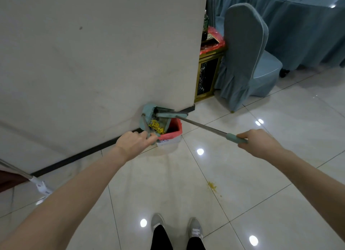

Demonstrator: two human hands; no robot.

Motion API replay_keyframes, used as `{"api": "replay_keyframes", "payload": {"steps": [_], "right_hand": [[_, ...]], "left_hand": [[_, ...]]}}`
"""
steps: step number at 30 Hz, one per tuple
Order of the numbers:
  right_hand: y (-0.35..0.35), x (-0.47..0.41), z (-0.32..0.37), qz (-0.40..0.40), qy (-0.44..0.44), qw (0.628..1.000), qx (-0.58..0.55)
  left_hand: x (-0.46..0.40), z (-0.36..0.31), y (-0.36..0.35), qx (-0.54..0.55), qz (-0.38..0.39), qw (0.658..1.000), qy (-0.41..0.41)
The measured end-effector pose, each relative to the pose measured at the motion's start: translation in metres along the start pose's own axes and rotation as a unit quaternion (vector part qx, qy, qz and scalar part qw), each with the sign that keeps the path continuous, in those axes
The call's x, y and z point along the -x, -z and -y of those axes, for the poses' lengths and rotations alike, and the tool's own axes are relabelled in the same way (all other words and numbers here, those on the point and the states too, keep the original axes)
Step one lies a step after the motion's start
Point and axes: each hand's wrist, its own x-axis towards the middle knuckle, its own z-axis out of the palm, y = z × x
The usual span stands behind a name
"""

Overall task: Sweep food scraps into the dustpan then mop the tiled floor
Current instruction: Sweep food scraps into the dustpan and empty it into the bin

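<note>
My left hand (135,142) grips the handle of a teal dustpan (147,112), tipped up over a small bin lined with a red bag (176,128) at the foot of the white wall. Yellow food scraps (156,126) spill from the pan toward the bin. My right hand (259,143) holds the teal grip of a broom handle (205,128); the broom head (171,115) lies across the top of the dustpan. A small yellow smear of scraps (212,185) stays on the tiled floor (168,184) to my right front.
A mop head and pole (40,185) lean by the wall at the left. A blue covered chair (244,59) and a gold-framed stand (207,74) are behind the wall corner, with a blue-draped table (302,25) beyond. My shoes (175,225) are at the bottom.
</note>
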Motion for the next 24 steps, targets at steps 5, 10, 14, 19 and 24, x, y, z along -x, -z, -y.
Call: {"api": "replay_keyframes", "payload": {"steps": [5, 10, 14, 19, 24], "right_hand": [[-0.024, -0.002, 0.011, 0.023, -0.012, 1.0, -0.016], [-0.018, 0.005, -0.004, 0.01, -0.018, 1.0, -0.015], [-0.004, 0.012, -0.019, -0.005, -0.021, 0.999, -0.028], [-0.009, 0.01, -0.01, -0.011, -0.007, 0.999, -0.045], [-0.032, 0.006, 0.006, 0.012, -0.01, 0.999, -0.037]], "left_hand": [[-0.008, 0.006, 0.006, -0.003, 0.024, 1.0, 0.014], [-0.009, 0.011, 0.001, 0.0, -0.002, 0.999, -0.039], [-0.007, 0.008, -0.004, -0.018, -0.027, 0.997, -0.069], [-0.016, 0.004, 0.012, -0.018, 0.029, 0.997, -0.075], [-0.017, 0.001, 0.019, -0.024, 0.078, 0.994, -0.074]]}}
